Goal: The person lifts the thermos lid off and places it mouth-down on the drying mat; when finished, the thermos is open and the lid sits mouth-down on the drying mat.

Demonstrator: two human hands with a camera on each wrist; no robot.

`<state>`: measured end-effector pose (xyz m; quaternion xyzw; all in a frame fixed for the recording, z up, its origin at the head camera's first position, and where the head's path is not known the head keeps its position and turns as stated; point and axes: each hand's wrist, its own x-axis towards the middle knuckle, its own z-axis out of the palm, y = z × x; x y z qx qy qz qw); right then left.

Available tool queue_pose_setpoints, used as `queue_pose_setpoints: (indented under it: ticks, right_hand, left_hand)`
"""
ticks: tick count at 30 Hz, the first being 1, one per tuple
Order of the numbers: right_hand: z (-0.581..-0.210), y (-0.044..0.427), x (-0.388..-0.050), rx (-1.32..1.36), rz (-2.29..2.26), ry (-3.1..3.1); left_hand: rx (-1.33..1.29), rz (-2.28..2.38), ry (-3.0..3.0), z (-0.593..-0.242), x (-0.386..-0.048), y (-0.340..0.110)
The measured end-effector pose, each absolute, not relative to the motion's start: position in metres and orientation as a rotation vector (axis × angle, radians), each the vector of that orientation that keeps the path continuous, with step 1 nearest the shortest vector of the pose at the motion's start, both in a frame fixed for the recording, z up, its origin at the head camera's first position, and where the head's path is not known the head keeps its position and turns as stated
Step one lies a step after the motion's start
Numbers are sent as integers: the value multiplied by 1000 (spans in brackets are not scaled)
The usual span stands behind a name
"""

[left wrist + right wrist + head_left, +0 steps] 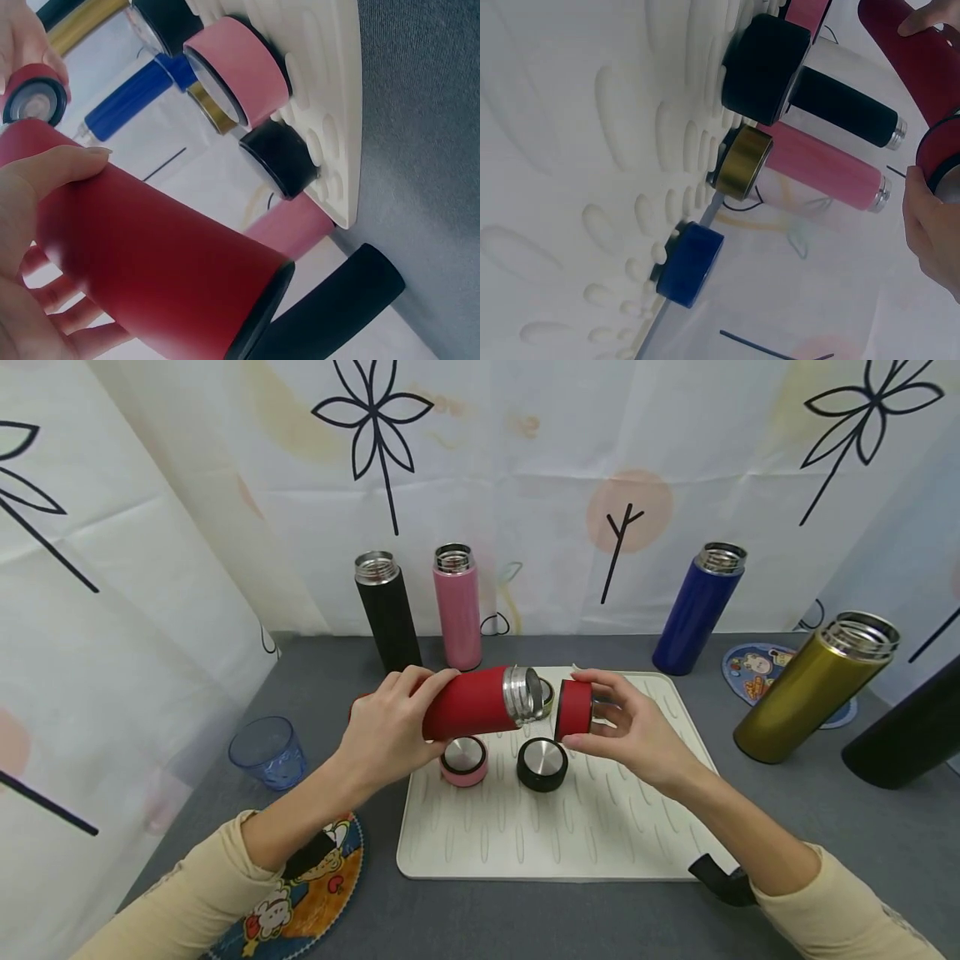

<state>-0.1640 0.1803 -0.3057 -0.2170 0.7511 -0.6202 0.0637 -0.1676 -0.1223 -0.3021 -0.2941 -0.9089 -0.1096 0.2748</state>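
My left hand (393,722) grips a red thermos bottle (472,703), tipped almost level with its bare steel mouth toward the right. Facing that mouth, a red lid (574,710) is pinched between the thumb and fingers of my right hand (630,727). A small gap shows between lid and mouth in the head view. Beneath the hands, a pink lid (464,762) and a black lid (542,765) lie on a cream ribbed tray (600,835). A gold lid (742,162) and a blue lid (691,264) are plain in the right wrist view.
Lidless bottles stand around the tray: black (390,618), pink (457,618), blue (697,614), gold (810,693), and a dark one (915,727) at the right edge. A blue glass (270,756) and a patterned round mat (330,877) are on the left; another mat (753,670) lies right.
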Motion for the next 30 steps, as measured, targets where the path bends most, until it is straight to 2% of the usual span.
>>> queue_pose_setpoints:
  ticks: [7, 15, 30]
  right_hand:
    - [-307, 187, -165, -551, -1895, 2258]
    - [-315, 197, -171, -552, -1866, 2262]
    - [-322, 213, -179, -419, -1676, 2388]
  left_hand:
    - [-720, -451, -2450, -299, -174, -130]
    - [-592, -653, -2491, -294, -181, -141]
    - [-502, -692, -2481, -296, -186, -151]
